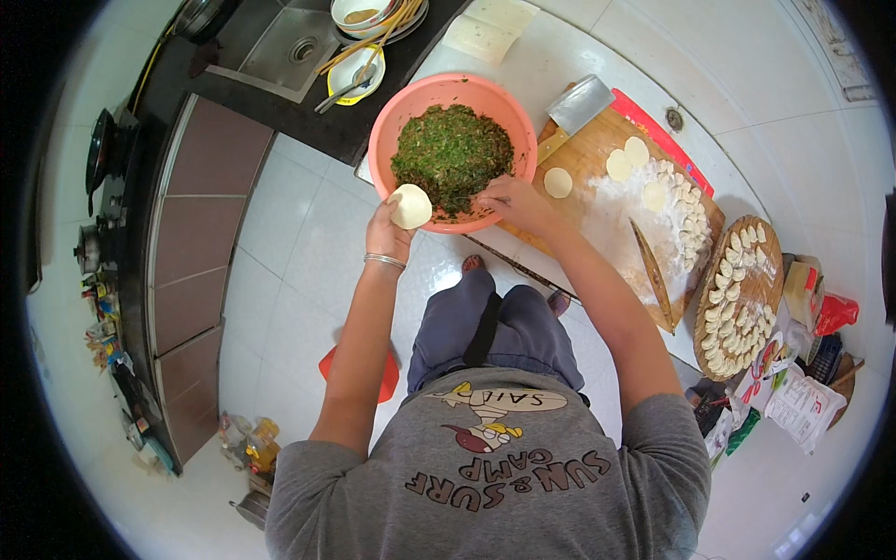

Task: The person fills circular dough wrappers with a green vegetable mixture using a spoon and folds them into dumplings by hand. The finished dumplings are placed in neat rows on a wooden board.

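My left hand, with a bangle at the wrist, holds a round dumpling wrapper at the near left rim of a pink basin. Chopped green filling is heaped inside that basin. Over the near right part of the basin, my right hand has its fingers closed on a thin utensil, whose tip is down at the filling; its exact kind is too small to tell. To the right, a wooden board carries flour, several loose wrappers and rows of formed dumplings.
A cleaver and a rolling pin lie on the board. Beyond it, a round tray holds many dumplings. Bowls with chopsticks stand by the sink at the far left. A red stool is on the floor.
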Demonstrator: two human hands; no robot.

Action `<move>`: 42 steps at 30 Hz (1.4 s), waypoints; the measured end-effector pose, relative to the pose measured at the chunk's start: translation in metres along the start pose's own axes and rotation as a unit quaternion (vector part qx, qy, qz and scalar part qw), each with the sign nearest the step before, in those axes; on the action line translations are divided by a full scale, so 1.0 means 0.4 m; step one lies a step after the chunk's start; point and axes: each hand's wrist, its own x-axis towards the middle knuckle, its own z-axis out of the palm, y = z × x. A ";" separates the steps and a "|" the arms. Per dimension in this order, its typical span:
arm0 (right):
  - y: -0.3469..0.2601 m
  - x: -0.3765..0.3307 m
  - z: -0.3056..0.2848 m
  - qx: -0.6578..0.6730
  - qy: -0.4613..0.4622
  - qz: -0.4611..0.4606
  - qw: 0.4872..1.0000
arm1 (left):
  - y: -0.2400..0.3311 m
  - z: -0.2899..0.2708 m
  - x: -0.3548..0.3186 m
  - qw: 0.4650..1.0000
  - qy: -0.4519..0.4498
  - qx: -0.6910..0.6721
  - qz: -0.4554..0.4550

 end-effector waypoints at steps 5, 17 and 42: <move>0.015 -0.005 0.005 0.180 0.051 0.201 0.962 | 0.001 -0.008 0.008 1.000 0.007 0.001 0.005; -0.002 -0.006 -0.095 0.456 0.175 0.248 0.837 | 0.016 0.005 0.026 1.000 -0.004 -0.005 0.001; -0.137 -0.157 -0.083 -0.110 0.139 -0.161 0.971 | 0.072 0.152 0.034 0.979 -0.074 -0.013 -0.189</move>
